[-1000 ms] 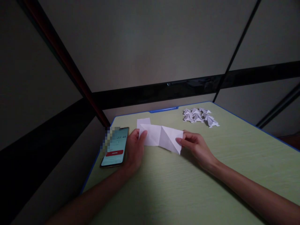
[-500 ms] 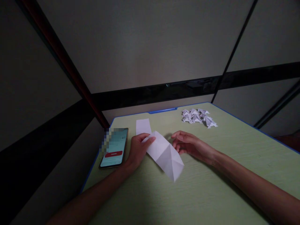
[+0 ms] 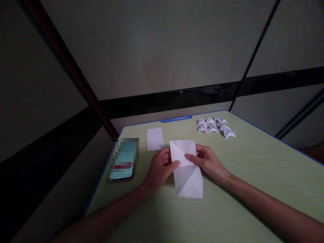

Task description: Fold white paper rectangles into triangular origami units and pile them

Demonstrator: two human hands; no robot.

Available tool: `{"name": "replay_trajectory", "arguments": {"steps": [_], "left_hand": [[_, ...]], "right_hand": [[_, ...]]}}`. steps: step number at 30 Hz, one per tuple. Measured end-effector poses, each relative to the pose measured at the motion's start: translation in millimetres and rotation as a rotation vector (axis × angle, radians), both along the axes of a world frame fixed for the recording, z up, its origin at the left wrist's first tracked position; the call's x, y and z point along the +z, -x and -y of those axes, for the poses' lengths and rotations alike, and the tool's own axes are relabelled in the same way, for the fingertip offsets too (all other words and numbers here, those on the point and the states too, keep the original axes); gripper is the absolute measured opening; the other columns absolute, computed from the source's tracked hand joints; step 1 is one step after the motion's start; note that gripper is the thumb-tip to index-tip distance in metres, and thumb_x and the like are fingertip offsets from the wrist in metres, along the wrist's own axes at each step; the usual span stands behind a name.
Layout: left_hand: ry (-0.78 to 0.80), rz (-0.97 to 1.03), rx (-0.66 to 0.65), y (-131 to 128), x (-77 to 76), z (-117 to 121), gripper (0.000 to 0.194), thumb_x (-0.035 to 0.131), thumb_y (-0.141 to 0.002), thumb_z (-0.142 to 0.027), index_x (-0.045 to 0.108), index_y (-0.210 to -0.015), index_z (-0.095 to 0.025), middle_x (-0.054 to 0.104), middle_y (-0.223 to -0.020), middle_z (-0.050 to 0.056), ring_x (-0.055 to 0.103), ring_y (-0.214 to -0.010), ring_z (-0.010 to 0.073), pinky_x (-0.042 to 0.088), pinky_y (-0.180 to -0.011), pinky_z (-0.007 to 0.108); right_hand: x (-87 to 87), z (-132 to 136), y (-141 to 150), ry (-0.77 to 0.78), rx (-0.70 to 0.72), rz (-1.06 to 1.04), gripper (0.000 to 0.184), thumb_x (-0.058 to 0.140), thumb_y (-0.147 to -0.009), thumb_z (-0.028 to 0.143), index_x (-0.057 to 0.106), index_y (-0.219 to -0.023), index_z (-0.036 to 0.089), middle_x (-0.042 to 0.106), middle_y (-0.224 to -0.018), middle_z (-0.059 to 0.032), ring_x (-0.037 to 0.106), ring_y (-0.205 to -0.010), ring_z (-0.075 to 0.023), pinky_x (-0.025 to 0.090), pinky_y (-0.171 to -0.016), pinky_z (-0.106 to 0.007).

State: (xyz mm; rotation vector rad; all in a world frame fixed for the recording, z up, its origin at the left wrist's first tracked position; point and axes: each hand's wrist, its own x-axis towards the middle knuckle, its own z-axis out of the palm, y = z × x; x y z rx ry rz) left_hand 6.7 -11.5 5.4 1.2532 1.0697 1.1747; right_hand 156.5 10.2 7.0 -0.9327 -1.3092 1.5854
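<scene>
A creased white sheet of paper (image 3: 188,179) is held up over the table in front of me, its long side running toward me. Diagonal fold lines cross both its upper and lower halves. My left hand (image 3: 162,167) pinches the left edge, thumb on the front and fingers behind. On the opposite edge, my right hand (image 3: 209,162) grips the sheet the same way, its thumb lying near the middle. The fingertips behind the paper are hidden.
Another white paper piece (image 3: 155,139) lies flat behind my left hand. A phone (image 3: 124,158), partly pixelated, rests at the table's left edge. Several folded paper figures (image 3: 212,127) stand in rows at the back right. Behind the pale green table (image 3: 253,155) rises a panelled wall (image 3: 164,50).
My right hand has moved in and taken hold of the sheet's right edge. The sheet has turned from slanted to nearly upright in view and shifted right with my left hand.
</scene>
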Motion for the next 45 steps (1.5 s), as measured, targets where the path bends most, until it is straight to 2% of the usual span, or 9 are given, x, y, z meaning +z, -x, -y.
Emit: {"name": "replay_trajectory", "arguments": {"steps": [4,9,14,17,23,25,28,32,45], "left_hand": [[-0.046,-0.077,0.061,0.1,-2.3,1.1,0.009,0.057,-0.065,-0.019,0.053,-0.071,-0.014,0.06,-0.065,0.001,0.057,-0.061,0.0117,0.043,-0.056,0.021],[-0.057,-0.148,0.196,1.7,-2.0,0.1,0.01,0.059,-0.063,-0.022,0.053,-0.067,-0.015,0.054,-0.053,-0.003,0.05,-0.045,0.0085,0.034,-0.04,0.017],[-0.232,-0.114,0.136,3.1,-4.7,-0.4,0.01,0.06,-0.063,-0.021,0.06,-0.071,-0.014,0.055,-0.086,0.003,0.053,-0.06,0.009,0.04,-0.047,0.018],[-0.289,-0.125,0.059,3.8,-2.4,1.4,0.011,0.06,-0.064,-0.021,0.064,-0.073,-0.016,0.054,-0.091,0.005,0.054,-0.072,0.012,0.042,-0.054,0.019],[-0.231,-0.088,0.055,2.4,3.0,1.5,0.011,0.056,-0.067,-0.018,0.064,-0.063,-0.014,0.057,-0.087,0.005,0.054,-0.08,0.0135,0.042,-0.065,0.021],[-0.153,-0.039,0.066,1.0,2.2,0.7,0.006,0.06,-0.063,-0.016,0.063,-0.067,-0.015,0.059,-0.08,0.003,0.056,-0.074,0.0126,0.043,-0.062,0.021],[-0.01,0.011,0.054,-1.1,0.2,0.4,0.021,0.064,-0.057,-0.015,0.061,-0.077,-0.015,0.062,-0.073,0.001,0.057,-0.064,0.0118,0.043,-0.056,0.02],[0.069,-0.042,0.072,-2.2,-0.9,0.2,0.014,0.065,-0.054,-0.016,0.062,-0.067,-0.013,0.064,-0.065,0.002,0.057,-0.059,0.0117,0.042,-0.054,0.02],[0.096,-0.019,0.108,-4.1,-1.6,-1.1,0.01,0.067,-0.047,-0.013,0.059,-0.053,-0.012,0.059,-0.05,-0.002,0.052,-0.048,0.0088,0.037,-0.046,0.017]], "right_hand": [[-0.1,-0.8,-0.6,0.009,-0.045,0.005,0.022,0.066,-0.055,0.029,0.056,-0.063,0.011,0.057,-0.054,0.0009,0.047,-0.046,-0.0078,0.035,-0.045,-0.021],[-4.7,-1.1,1.4,0.047,-0.016,0.028,0.024,0.068,-0.052,0.031,0.053,-0.056,0.012,0.051,-0.047,0.0032,0.043,-0.043,-0.0072,0.033,-0.045,-0.022],[-5.6,-0.2,2.7,0.091,-0.011,-0.021,0.024,0.068,-0.053,0.031,0.054,-0.058,0.011,0.051,-0.047,0.0032,0.042,-0.043,-0.0066,0.03,-0.044,-0.021],[-4.8,0.3,2.6,0.118,-0.011,-0.067,0.025,0.069,-0.05,0.029,0.054,-0.058,0.011,0.052,-0.049,0.003,0.042,-0.043,-0.0058,0.03,-0.044,-0.02],[-7.0,-0.5,2.1,0.098,-0.024,-0.081,0.024,0.069,-0.051,0.029,0.056,-0.061,0.011,0.054,-0.051,0.0028,0.043,-0.045,-0.0062,0.029,-0.045,-0.02],[-7.4,-0.7,2.3,0.084,-0.022,-0.08,0.024,0.069,-0.052,0.03,0.056,-0.061,0.011,0.054,-0.051,0.0028,0.043,-0.045,-0.0063,0.029,-0.045,-0.02],[-7.2,-1.0,2.6,0.062,-0.012,-0.089,0.024,0.068,-0.053,0.03,0.053,-0.058,0.012,0.051,-0.048,0.0043,0.041,-0.042,-0.005,0.028,-0.043,-0.019],[-7.6,-1.7,2.4,0.026,0.025,-0.058,0.027,0.068,-0.054,0.031,0.049,-0.053,0.012,0.045,-0.043,0.0063,0.036,-0.039,-0.0032,0.024,-0.04,-0.017],[-3.7,1.6,2.3,-0.02,0.116,0.131,0.026,0.068,-0.055,0.031,0.052,-0.061,0.012,0.051,-0.052,0.0029,0.043,-0.044,-0.0053,0.03,-0.042,-0.018]]}}
